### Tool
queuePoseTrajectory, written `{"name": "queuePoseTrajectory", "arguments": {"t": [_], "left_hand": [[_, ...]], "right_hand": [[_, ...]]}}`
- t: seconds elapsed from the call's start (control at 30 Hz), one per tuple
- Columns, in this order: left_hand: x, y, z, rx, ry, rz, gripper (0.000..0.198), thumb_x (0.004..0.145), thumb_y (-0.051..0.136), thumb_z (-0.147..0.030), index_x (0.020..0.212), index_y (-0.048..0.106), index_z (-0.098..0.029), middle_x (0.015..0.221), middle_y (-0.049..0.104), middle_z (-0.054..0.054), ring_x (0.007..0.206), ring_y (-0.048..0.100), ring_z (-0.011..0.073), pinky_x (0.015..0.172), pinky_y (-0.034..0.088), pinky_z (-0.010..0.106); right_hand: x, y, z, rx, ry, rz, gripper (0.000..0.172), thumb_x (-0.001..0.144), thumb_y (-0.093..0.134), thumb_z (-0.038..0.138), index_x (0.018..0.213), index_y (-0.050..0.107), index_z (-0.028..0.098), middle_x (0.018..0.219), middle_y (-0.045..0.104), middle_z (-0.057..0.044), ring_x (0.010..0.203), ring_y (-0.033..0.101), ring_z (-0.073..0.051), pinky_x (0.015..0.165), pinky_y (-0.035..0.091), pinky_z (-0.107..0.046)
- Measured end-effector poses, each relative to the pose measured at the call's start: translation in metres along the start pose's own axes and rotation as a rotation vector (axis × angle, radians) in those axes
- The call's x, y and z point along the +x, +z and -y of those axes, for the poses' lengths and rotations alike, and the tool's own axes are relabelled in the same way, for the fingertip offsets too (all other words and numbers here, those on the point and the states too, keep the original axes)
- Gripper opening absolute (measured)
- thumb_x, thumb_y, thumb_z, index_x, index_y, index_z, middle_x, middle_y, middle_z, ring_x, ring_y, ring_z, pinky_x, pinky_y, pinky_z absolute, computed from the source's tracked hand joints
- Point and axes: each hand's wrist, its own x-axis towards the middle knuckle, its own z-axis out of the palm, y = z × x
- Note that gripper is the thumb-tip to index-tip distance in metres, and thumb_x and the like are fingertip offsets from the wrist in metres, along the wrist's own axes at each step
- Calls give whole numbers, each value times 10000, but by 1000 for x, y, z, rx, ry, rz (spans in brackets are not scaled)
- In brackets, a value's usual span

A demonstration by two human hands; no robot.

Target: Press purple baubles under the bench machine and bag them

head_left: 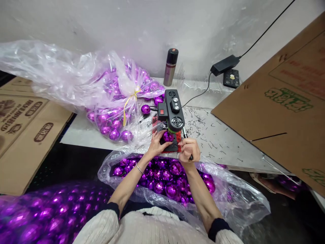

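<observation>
Mid-frame, my left fingers (159, 134) grasp the purple ball (168, 136) to their right, beneath the press (174, 110); my right fingers (189, 145) clench its lever (185, 132).

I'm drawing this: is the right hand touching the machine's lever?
Touching: the head view shows the right hand wrapped around the lever, whose tip pokes out.

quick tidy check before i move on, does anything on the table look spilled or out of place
Yes: thin black bits lie strewn across the pale tabletop, mostly right of the black machine, looking like loose litter.
</observation>
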Motion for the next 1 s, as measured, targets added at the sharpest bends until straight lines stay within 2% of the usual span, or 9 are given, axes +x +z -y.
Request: {"name": "queuePoseTrajectory", "arguments": {"t": [0.1, 0.2, 0.33, 0.43, 0.5, 0.63, 0.77, 0.87, 1.0], "left_hand": [[-5, -4, -3, -27, 5, -5, 635, 872, 843, -463, 1411, 618, -213, 1385, 722, 153, 1348, 659, 344, 1216, 454, 579], [-34, -17, -12, -26, 53, -35, 673, 931, 777, -459, 1511, 532, -222, 1452, 674, 171, 1382, 640, 331, 1182, 508, 545], [-96, -42, -26, 87, 162, 69, 771, 936, 753, -514, 1599, 453, -262, 1546, 590, 190, 1458, 573, 354, 1226, 462, 596], [-106, -54, -27, 132, 180, 84, 857, 920, 740, -606, 1630, 413, -256, 1568, 564, 205, 1459, 565, 367, 1211, 480, 594], [-80, -60, -21, 141, 154, -26, 709, 1010, 633, -547, 1614, 434, -234, 1555, 578, 201, 1455, 571, 334, 1206, 494, 552], [26, -72, 2, 213, -40, -293, 494, 1082, 521, -401, 1521, 536, -177, 1533, 587, 206, 1474, 547, 318, 1251, 431, 538], [111, -80, 20, 361, -297, -258, 568, 964, 721, -307, 1470, 569, -97, 1457, 611, 285, 1414, 582, 437, 1169, 465, 621], [133, -82, 27, 381, -381, -166, 514, 923, 760, -248, 1402, 619, -126, 1334, 691, 261, 1284, 678, 438, 1085, 526, 601], [124, -89, 28, 259, -393, -158, 522, 901, 788, -273, 1369, 615, -122, 1244, 749, 224, 1218, 722, 401, 1076, 544, 545]], "right_hand": [[23, -3, 16, -36, 95, -1, 335, 1041, 490, 236, 711, 542, 230, 676, 598, 7, 618, 592, -137, 572, 474, -305], [33, -3, 25, -9, 130, -17, 337, 1033, 491, 199, 702, 553, 225, 669, 603, 5, 619, 596, -139, 570, 465, -304], [23, -4, 22, 17, 94, 20, 316, 1026, 493, 182, 719, 562, 221, 681, 614, 5, 638, 619, -142, 580, 479, -299], [14, -4, 17, 13, 96, 12, 307, 1017, 496, 174, 721, 570, 218, 709, 628, 0, 628, 618, -141, 560, 484, -298], [11, -3, 16, 14, 102, -7, 310, 1012, 495, 163, 715, 565, 217, 710, 623, 0, 618, 610, -137, 548, 481, -295], [13, -1, 18, 39, 90, -26, 298, 1005, 499, 137, 723, 560, 212, 695, 606, 13, 625, 613, -127, 549, 486, -276], [14, -1, 19, 45, 91, -9, 287, 1000, 499, 129, 734, 564, 212, 706, 606, 11, 636, 615, -130, 547, 487, -275], [13, -2, 18, 31, 89, 5, 289, 999, 494, 133, 732, 568, 214, 713, 615, 4, 627, 609, -135, 538, 481, -286], [13, -3, 17, 34, 90, 11, 292, 1007, 496, 155, 732, 571, 218, 718, 624, 0, 614, 609, -138, 524, 480, -292]]}}
